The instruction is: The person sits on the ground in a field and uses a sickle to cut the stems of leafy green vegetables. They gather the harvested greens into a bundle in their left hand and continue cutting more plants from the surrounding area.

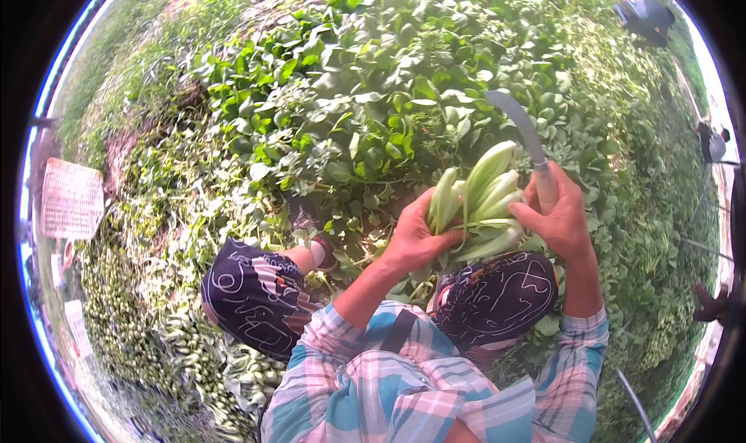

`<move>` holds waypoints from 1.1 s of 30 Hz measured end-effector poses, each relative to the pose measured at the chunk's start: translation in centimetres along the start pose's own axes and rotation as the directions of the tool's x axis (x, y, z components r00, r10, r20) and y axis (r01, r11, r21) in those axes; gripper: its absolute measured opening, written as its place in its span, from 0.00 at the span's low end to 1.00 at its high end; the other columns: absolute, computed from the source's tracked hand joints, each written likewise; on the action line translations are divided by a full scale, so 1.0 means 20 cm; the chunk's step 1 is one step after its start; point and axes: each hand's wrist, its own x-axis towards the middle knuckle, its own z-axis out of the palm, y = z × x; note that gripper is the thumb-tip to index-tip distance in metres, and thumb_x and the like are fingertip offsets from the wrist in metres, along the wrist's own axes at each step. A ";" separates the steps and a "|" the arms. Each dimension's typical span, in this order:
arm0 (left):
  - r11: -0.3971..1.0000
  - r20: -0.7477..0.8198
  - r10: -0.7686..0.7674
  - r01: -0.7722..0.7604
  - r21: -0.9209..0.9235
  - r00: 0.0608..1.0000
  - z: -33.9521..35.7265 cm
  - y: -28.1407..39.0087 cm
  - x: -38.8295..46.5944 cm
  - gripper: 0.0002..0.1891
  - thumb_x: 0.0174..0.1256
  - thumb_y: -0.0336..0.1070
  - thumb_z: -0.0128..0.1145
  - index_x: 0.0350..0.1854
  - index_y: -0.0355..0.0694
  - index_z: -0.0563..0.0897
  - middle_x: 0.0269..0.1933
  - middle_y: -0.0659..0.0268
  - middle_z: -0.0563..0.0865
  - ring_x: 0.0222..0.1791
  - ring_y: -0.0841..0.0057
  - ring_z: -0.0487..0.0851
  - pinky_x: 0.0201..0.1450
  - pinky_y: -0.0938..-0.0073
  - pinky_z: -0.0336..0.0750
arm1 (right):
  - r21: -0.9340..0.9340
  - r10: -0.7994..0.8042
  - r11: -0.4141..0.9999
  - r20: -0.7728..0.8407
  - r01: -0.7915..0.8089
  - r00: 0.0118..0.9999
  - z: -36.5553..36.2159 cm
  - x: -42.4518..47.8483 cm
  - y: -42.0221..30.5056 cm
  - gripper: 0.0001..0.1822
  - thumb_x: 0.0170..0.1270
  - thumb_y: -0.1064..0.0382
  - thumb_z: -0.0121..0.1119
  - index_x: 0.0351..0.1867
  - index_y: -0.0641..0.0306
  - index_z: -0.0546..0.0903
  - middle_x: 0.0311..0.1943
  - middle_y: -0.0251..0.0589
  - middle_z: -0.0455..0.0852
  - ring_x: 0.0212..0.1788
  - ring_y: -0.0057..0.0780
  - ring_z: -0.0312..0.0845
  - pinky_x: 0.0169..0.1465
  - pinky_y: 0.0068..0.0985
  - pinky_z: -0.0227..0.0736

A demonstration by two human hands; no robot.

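Note:
A bunch of leafy greens with thick pale stems (492, 192) is gripped in my left hand (417, 233), its pale stem ends pointing up and away from me. My right hand (559, 210) holds a curved harvesting knife (521, 122) by its light wooden handle. The blade rises past the bunch and bends to the left at its tip. My right thumb rests against or very near the stems; I cannot tell which. The leaves of the bunch hang low by my right knee and are mostly hidden.
Growing leafy greens (373, 105) spread out before me. Cut bunches (192, 361) lie in rows on the ground at the left. A pale plastic crate (73, 198) stands at the far left. Another person (647, 14) bends over at the far right. A metal rod (635, 402) shows at lower right.

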 end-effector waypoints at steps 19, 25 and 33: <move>0.862 0.022 -0.080 0.080 -0.500 0.997 -0.13 0.17 -0.46 0.29 0.58 0.31 0.72 0.62 0.35 0.74 0.53 0.61 0.86 0.49 0.77 0.86 0.54 0.72 0.81 | 0.611 -0.226 0.779 0.064 0.141 0.972 0.41 -0.17 -0.11 0.34 0.35 0.53 0.85 0.39 0.58 0.73 0.73 0.63 0.60 0.72 0.51 0.63 0.73 0.43 0.58; 0.850 0.054 -0.168 0.173 -0.498 0.984 -0.13 0.06 -0.53 0.25 0.64 0.37 0.67 0.61 0.34 0.74 0.52 0.61 0.86 0.46 0.75 0.87 0.50 0.72 0.83 | 0.782 -0.174 0.622 0.090 0.039 0.981 0.59 -0.24 -0.03 0.30 0.43 0.56 0.83 0.41 0.59 0.73 0.59 0.49 0.73 0.64 0.42 0.72 0.67 0.35 0.65; 0.875 -0.071 -0.224 0.169 -0.453 0.972 -0.07 0.05 -0.62 0.22 0.68 0.29 0.59 0.63 0.35 0.71 0.53 0.62 0.84 0.47 0.76 0.86 0.51 0.72 0.82 | 0.713 -0.024 0.701 -0.009 0.023 1.000 0.67 -0.37 0.07 0.34 0.37 0.59 0.85 0.45 0.61 0.74 0.68 0.49 0.66 0.63 0.31 0.69 0.67 0.29 0.64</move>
